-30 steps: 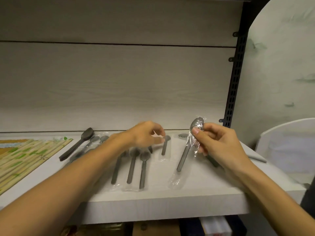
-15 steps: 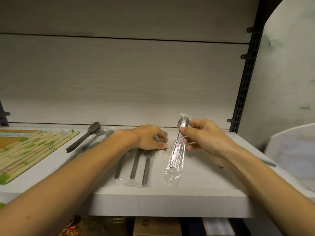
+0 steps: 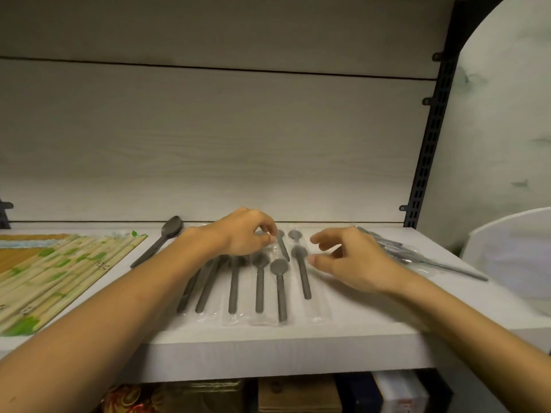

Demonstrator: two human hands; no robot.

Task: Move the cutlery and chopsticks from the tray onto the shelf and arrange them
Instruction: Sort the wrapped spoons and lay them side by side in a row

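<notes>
1. A white shelf carries a row of grey spoons in clear plastic sleeves, lying side by side near the middle of its front edge, handles toward that edge and bowls toward the back.
2. The left hand sits over the back end of that row, fingers curled; its fingertips pinch the top of one wrapped spoon that lies slightly aslant behind the others.
3. The right hand hovers just right of the row, fingers loosely bent and apart, holding nothing; its thumb tip is just beside the rightmost wrapped spoon, and contact cannot be told.
4. One bare dark spoon lies unwrapped to the left of the row, its bowl near the back edge, its handle angled toward the front left.
5. A spread of paper-wrapped chopsticks with a green bamboo print covers the left end of the shelf, reaching the front edge.
6. A loose heap of wrapped cutlery lies toward the right end, behind the right hand; its pieces are too blurred to tell apart.
7. A white tray stands beyond the shelf's right end.
</notes>
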